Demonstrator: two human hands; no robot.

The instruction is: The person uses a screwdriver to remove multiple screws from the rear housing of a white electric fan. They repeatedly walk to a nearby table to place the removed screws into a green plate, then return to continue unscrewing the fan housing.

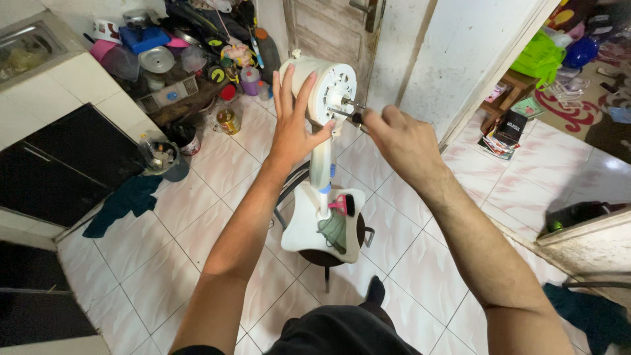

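A person's left hand, fingers spread flat, braces the side of a white fan motor housing, which stands atop its pole directly in front of both hands. The right hand, just beside the housing's face, is closed around a screwdriver, whose tip meets the motor front. Below the hands, the fan's white base rests on a dark stool, with a pink brush and a green cloth lying on it, above a tiled floor.

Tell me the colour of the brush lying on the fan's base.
Pink handle, dark bristles; the brush shows in the head view.
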